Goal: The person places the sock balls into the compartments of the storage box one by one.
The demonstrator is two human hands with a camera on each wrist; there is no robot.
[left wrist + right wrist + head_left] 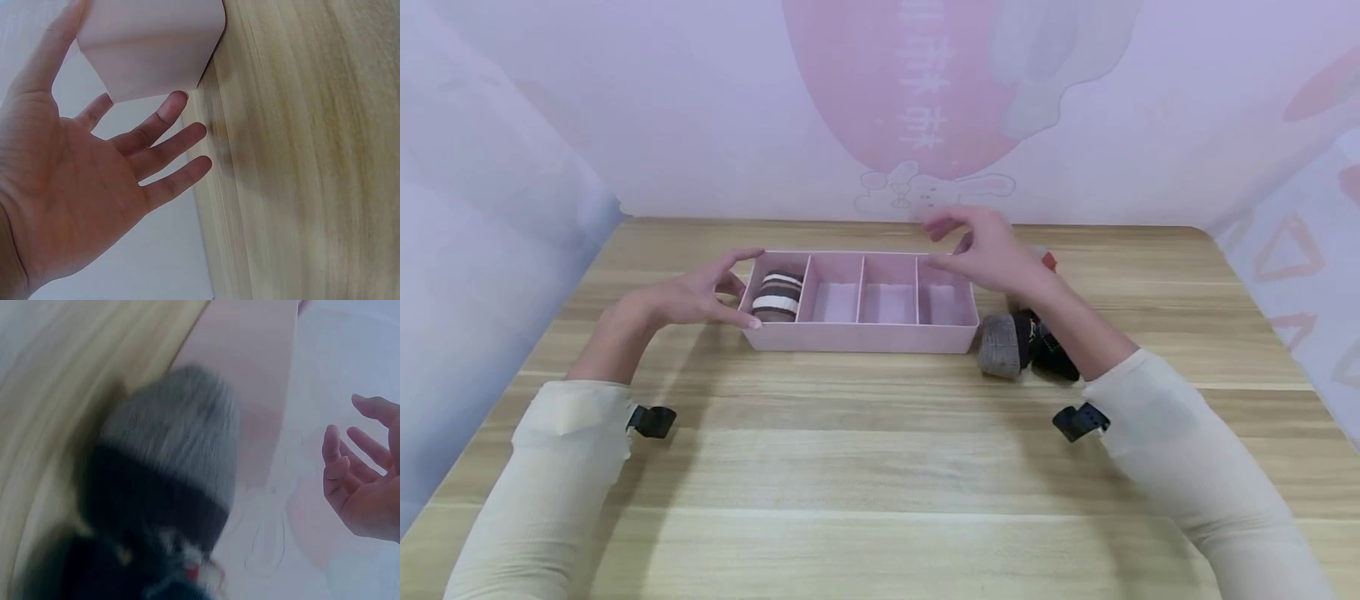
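While the left hand (688,296) touches the pink tray's (857,337) left end with fingers spread, the right hand (988,250) hovers relaxed, holding nothing, above its right end near the counter's (880,450) far edge.

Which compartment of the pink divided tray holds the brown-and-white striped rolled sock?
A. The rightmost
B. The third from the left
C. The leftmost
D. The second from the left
C: in the head view the striped rolled sock sits in the leftmost compartment of the pink tray, beside the left hand; the other three compartments show bare floors.
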